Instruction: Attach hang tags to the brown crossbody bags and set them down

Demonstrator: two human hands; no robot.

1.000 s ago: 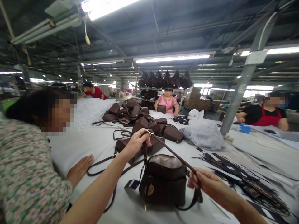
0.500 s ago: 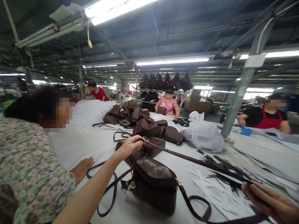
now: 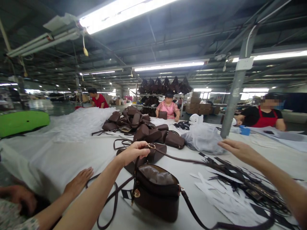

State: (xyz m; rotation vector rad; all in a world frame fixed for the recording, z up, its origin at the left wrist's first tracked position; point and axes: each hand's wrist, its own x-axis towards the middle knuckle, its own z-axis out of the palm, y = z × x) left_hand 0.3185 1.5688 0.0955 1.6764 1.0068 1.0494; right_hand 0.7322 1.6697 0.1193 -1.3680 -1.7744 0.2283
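Note:
My left hand [image 3: 137, 150] pinches the end of a brown strap [image 3: 177, 158] beside its gold ring, above an open brown handbag [image 3: 155, 201]. The bag stands upright with crumpled lining or filling showing inside and a round gold charm [image 3: 137, 193] at its left end. From the bag's right end a strap curves down over the table. To the right, my right hand [image 3: 231, 147] is raised with nothing seen in it, its fingers stretched out, above a heap of black straps and tags [image 3: 249, 179].
Behind my left hand lies a pile of brown bags [image 3: 136, 119], with a clear plastic bag [image 3: 202, 137] to its right. White strips [image 3: 216, 198] lie at right. At left, another person's hand [image 3: 79, 180] rests on the white table [image 3: 59, 159]. A metal post [image 3: 233, 102] stands behind.
My right hand has let go of the strap and moved up and forward; the strap sags now. The person at left has leaned back, mostly out of view. The view has shifted slightly right.

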